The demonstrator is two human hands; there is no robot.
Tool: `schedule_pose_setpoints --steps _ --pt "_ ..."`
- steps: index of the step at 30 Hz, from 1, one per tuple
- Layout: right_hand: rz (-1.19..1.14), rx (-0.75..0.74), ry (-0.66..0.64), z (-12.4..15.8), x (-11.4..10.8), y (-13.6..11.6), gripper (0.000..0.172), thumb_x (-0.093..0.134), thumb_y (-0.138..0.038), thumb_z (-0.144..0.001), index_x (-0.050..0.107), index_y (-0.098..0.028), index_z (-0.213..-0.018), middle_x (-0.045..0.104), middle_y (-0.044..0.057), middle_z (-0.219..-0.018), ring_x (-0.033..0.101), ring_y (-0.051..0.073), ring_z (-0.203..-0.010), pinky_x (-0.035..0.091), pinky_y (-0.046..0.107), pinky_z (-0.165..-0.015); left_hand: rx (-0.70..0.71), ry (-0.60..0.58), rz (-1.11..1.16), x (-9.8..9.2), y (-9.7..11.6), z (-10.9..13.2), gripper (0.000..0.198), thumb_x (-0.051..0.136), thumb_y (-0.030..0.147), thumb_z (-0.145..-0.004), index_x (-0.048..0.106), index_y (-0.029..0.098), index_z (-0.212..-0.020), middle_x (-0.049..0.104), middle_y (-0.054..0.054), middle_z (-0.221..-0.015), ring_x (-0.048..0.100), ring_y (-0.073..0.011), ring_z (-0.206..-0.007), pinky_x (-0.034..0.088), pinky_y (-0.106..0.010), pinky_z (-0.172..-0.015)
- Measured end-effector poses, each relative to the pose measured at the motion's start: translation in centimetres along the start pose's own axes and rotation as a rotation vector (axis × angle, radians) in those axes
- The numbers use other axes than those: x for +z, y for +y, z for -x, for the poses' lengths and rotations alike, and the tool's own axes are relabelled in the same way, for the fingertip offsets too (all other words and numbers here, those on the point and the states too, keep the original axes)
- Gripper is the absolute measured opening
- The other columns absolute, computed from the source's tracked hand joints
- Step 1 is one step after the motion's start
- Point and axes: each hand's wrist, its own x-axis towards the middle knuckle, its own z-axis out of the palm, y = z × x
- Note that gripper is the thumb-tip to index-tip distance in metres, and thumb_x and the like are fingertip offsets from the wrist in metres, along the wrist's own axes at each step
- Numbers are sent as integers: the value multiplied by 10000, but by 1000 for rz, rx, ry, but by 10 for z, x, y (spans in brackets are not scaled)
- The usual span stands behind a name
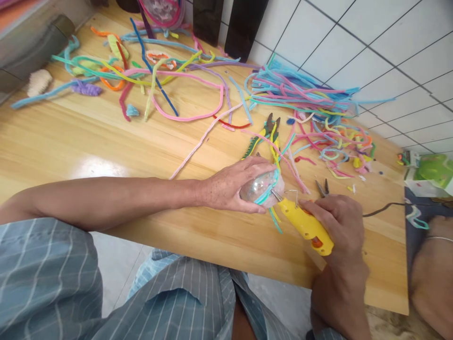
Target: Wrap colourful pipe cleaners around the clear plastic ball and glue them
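Observation:
My left hand (239, 182) is wrapped round a clear plastic ball (257, 187) and holds it above the front part of the table. A turquoise pipe cleaner (266, 191) runs across the ball, and yellow and turquoise ends stick out above and below it. In my right hand (336, 219) is a yellow hot glue gun (306, 226), its metal nozzle pointing at the ball beside the turquoise strand. Whether the nozzle touches, I cannot tell. Behind the ball lie green-and-yellow pliers (265, 134), partly hidden by my left hand.
Loose pipe cleaners (187, 75) spread over the back left of the wooden table (134, 156). A blue and pink bundle (300, 92) lies by the tiled wall (354, 56), scraps in front. Dark-tipped pliers (322, 187) and a cord (384, 208) are near my right hand. Another person's arm (433, 264) shows at right.

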Motion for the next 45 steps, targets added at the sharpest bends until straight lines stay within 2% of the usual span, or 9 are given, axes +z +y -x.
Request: schedule_pose_setpoints --steps 4,17,27,38,45 --pt "10 -23 -1 -1 0 0 214 646 -299 -1096 767 -273 -1269 709 44 -929 673 252 -842 483 420 -747 -3 -7 4 0 0 0 1091 916 592 -899 340 306 -1780 570 -233 -1664 562 -413 -1601 508 -653 -1322" --pt "20 0 7 1 2 0 238 653 -295 -1092 771 -321 -1296 715 27 -912 683 240 -826 496 414 -752 7 -8 -18 -1 -1 0 1084 901 614 -908 336 299 -1777 566 -237 -1657 559 -406 -1604 518 -655 -1315" --pt "1 -22 -12 -1 -1 -2 217 651 -238 -1095 757 -280 -1280 699 38 -938 664 239 -846 479 415 -751 8 -1 -10 -1 0 1 1076 903 612 -908 356 278 -1772 566 -237 -1660 555 -407 -1605 510 -631 -1325" --pt "-13 43 -13 2 0 -3 363 706 -176 -1036 759 -348 -1351 721 42 -952 682 273 -895 496 440 -806 6 1 -2 -2 2 -1 1083 915 568 -913 334 303 -1788 574 -234 -1666 570 -413 -1598 514 -649 -1324" --pt "-26 5 -6 0 -2 -1 333 649 -316 -1073 751 -329 -1390 713 66 -954 661 284 -895 479 447 -791 -17 -20 -7 -3 3 0 1080 924 560 -909 334 328 -1783 557 -224 -1687 555 -411 -1618 503 -664 -1335"
